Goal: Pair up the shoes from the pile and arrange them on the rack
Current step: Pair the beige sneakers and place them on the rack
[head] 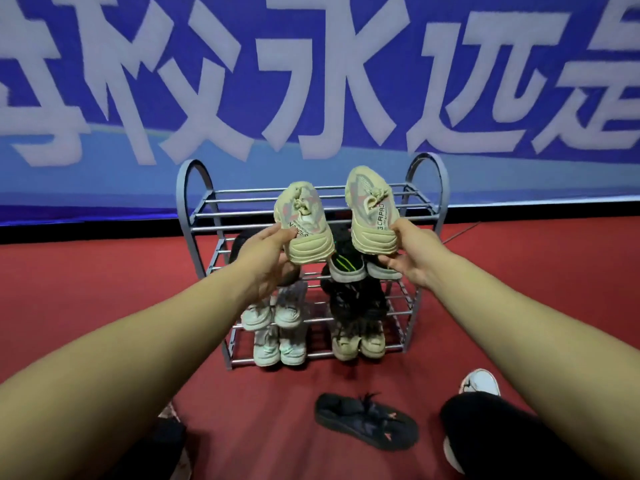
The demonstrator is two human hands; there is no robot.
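Left hand: the left hand (273,252) grips the heel of a beige sneaker (304,226), thumb on the side, fingers curled under the sole
Right hand: the right hand (414,254) grips the heel of the matching beige sneaker (372,211) in the same way, thumb on top, fingers under the sole
Held pair: both sneakers are raised side by side, toes pointing away, in front of the top shelf of the rack; the right one sits a little higher and farther
Rack: a grey metal shoe rack (194,202) with arched ends stands on the red floor (69,289) against the far wall; its top tier of bars shows bare beyond the held shoes
Second tier: black shoes with green marks (346,263) on the right side, partly hidden by the hands; a dark shoe on the left is mostly covered by the left hand
Third tier: a pale pair (273,311) on the left, a black pair (353,299) on the right
Bottom tier: a white-mint pair (278,348) on the left, a tan pair (358,341) on the right
Near floor: a black sandal (363,420) lies alone, near the rack's foot; a white shoe (481,381) shows past a dark knee at the right
Backdrop: a blue banner (311,64) with large white characters fills the far wall
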